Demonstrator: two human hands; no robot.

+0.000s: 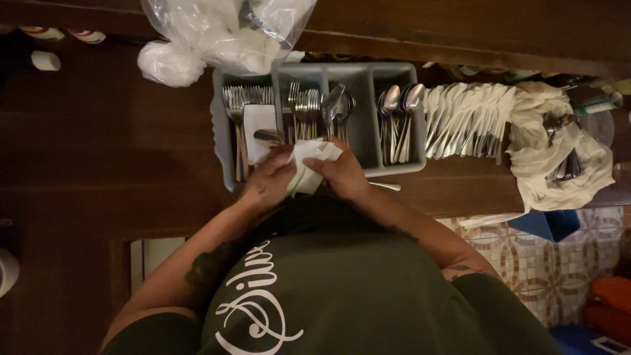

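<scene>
A clear plastic bag [223, 33] (holding white bundles) sits above rolled napkin sets [463, 118] on wood.

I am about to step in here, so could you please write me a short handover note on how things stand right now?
Left hand and right hand both grip a white napkin being folded; a spoon handle sticks out beside it.
The grey tray holds forks, spoons and a small napkin stack.
Done: a row of wrapped cutlery lies right of the tray.
Left: this wrap is unfinished; loose cutlery remains in the tray and on the white cloth at far right.
</scene>
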